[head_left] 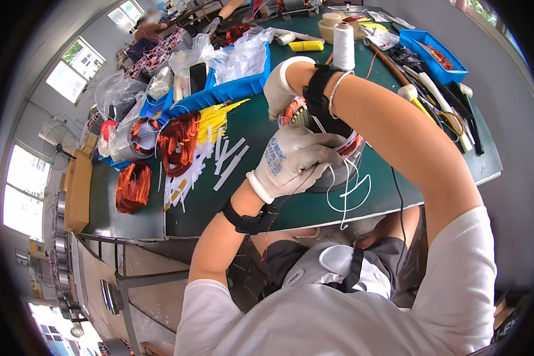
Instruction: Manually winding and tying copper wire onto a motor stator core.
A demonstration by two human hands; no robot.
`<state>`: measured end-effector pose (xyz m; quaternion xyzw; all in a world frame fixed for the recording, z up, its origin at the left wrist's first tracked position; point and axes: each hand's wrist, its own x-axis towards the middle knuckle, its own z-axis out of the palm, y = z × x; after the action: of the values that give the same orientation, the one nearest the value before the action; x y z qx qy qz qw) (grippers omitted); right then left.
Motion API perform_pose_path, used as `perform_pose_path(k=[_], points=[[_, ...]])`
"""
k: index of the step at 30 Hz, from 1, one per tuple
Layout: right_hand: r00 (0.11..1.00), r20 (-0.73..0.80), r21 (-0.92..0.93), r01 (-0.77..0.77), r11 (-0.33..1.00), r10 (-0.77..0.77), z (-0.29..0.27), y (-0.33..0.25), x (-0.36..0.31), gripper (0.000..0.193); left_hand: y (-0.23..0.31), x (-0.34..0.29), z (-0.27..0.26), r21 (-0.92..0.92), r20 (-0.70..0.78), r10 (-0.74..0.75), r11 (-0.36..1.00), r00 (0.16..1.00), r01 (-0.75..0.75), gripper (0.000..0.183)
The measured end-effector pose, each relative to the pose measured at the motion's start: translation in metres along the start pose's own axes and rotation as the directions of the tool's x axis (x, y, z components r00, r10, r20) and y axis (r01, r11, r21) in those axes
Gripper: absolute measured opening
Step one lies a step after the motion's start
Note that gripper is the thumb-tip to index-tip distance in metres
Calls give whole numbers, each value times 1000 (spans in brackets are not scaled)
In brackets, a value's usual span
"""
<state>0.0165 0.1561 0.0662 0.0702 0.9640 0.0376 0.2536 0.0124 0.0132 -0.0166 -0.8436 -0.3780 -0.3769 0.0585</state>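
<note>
A motor stator [333, 183] with red-orange copper windings stands near the table's front edge, partly covered by my hands and right forearm. My left hand [291, 157], in a whitish glove, rests at its near left side with the fingers curled and pressed together. What they pinch is hidden. A thin dark-red wire [277, 209] trails down from these fingers. White cord [368, 184] hangs in loops from the stator beside the fingertips. My right hand [280, 89], also gloved, bends over the stator's far left side; its fingers are hidden.
Left lie copper coils [180, 142], white strips [228, 163], yellow strips [216, 121] and another stator [130, 139]. A blue bin [219, 92] holds plastic bags. Beyond my right arm are a white thread cone [343, 47], tools [442, 107] and a blue tray [451, 74]. Another person [145, 35] works farther back.
</note>
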Motion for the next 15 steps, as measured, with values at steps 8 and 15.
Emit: perform_pose_path(k=[8, 15], points=[[791, -605, 256, 89, 963, 88, 7, 13, -26, 37, -2, -3, 0, -39, -17, -6, 999, 1000, 5, 25], [628, -730, -189, 195, 962, -271, 8, 25, -35, 29, -2, -4, 1, -24, 2, 0, 1000, 1000, 0, 24]])
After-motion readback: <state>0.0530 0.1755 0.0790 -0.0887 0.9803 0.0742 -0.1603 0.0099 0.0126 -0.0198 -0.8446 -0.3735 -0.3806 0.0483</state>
